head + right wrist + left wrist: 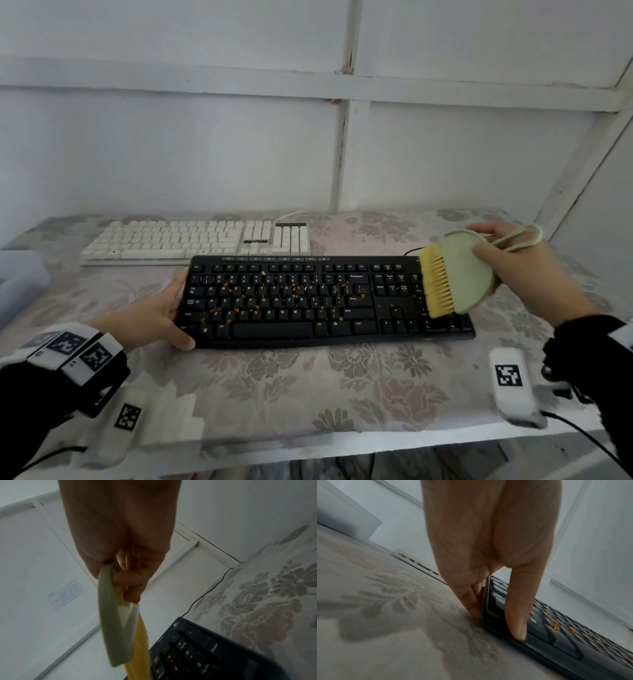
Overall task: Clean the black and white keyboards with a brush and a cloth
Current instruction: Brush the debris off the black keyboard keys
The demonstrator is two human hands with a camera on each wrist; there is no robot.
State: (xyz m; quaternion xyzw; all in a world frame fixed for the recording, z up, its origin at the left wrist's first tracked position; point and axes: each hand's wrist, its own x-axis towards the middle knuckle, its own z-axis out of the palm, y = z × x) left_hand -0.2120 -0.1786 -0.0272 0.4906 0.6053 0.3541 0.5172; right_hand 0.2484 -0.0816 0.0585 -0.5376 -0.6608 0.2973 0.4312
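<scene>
hands [507, 270] hold brush [455, 274], black keyboard [308, 305]

R hand [120, 536] grips brush [116, 626] over blk keyboard [205, 653].
</scene>
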